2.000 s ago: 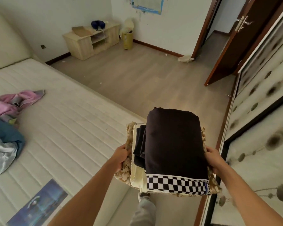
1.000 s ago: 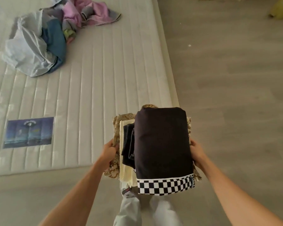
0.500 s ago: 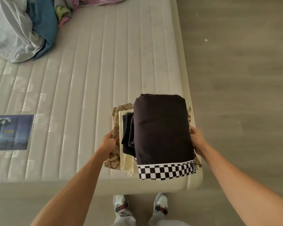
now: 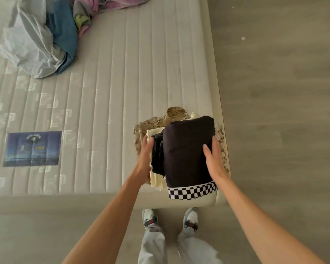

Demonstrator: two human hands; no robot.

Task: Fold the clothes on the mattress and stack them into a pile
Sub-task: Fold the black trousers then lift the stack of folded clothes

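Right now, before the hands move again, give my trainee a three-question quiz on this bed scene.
1. True or false: the folded stack lies at the near right corner of the mattress.
2. Which garment tops the stack? A) camouflage B) black with checkered band C) cream
3. Fill in: the unfolded heap lies on the far ____ of the mattress.

Key: 1 true. 2 B; the left hand and right hand flank it with straight fingers. 3 left.
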